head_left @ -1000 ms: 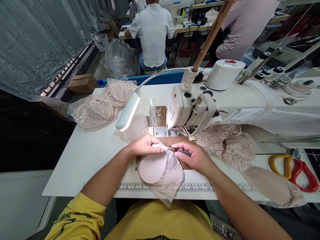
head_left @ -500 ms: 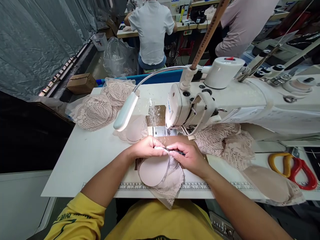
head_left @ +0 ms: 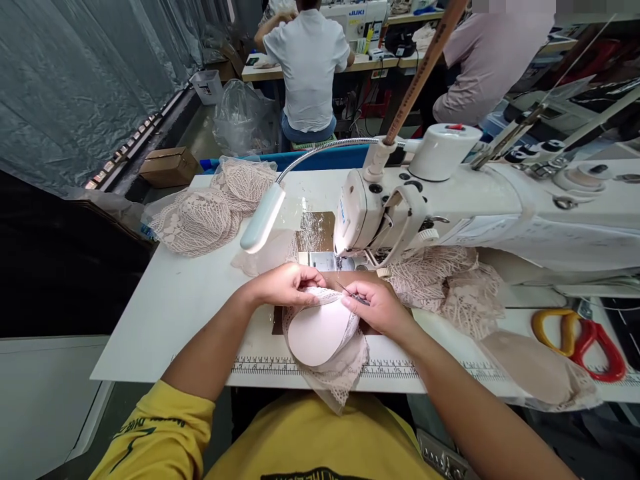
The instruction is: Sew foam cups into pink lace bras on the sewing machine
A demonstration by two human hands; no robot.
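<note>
My left hand (head_left: 283, 285) pinches the top edge of a beige padded cup with lace trim (head_left: 320, 333), which lies on the white table (head_left: 175, 307) in front of the sewing machine (head_left: 450, 207). My right hand (head_left: 380, 308) is closed on a small dark metal tool (head_left: 350, 293), its tip at the cup's upper edge. The lace hangs over the ruler strip at the table's front edge.
Stacked lace cups (head_left: 210, 213) sit at the back left, more lace pieces (head_left: 450, 287) right of the needle, and a plain cup (head_left: 540, 373) at the near right. Yellow and red scissors (head_left: 580, 337) lie at the far right. A gooseneck lamp (head_left: 263, 220) hangs over the table. Two people sit behind.
The cup has been turned up a little so more of its pale inside shows. My hands stay together at its top edge, the right one slightly lower with the tool.
</note>
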